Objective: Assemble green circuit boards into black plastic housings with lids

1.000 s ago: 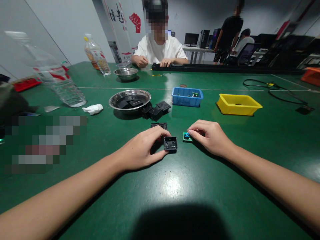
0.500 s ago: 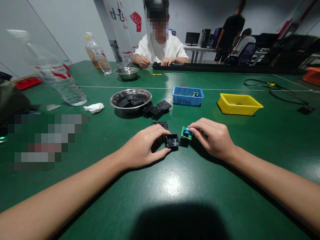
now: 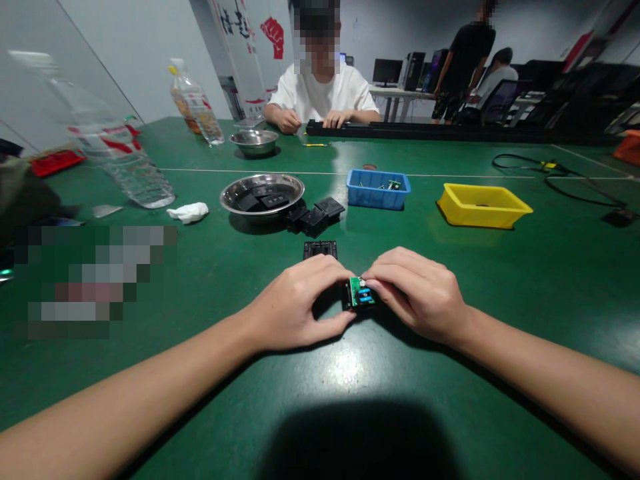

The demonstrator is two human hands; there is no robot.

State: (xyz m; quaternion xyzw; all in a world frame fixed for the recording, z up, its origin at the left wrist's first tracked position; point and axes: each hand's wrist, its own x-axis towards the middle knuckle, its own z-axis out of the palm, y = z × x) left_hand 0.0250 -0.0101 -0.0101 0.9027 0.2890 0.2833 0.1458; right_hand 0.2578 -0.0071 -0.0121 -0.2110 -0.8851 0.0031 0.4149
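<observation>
My left hand (image 3: 305, 300) grips a small black plastic housing (image 3: 348, 300) between thumb and fingers, low over the green table. Pinched in the fingertips of my right hand (image 3: 423, 287) is a green circuit board (image 3: 361, 292) with blue components. The board lies over the housing's open face and hides most of it; whether it is seated inside I cannot tell. Just beyond my left fingers rests another black plastic part (image 3: 320, 249). Several black housings (image 3: 315, 219) are piled farther back, beside a steel bowl (image 3: 230, 203) that holds more black parts.
A blue bin (image 3: 377, 198) with small boards and a yellow bin (image 3: 485, 215) stand beyond my right hand. Bottles (image 3: 120, 160) and a crumpled tissue (image 3: 189, 213) are at left. Across the table (image 3: 200, 413), a person (image 3: 323, 93) sits behind a long black rail (image 3: 450, 132).
My right hand has brought the circuit board left and down onto the black housing. The left hand has shifted slightly right and nearer, still holding the housing.
</observation>
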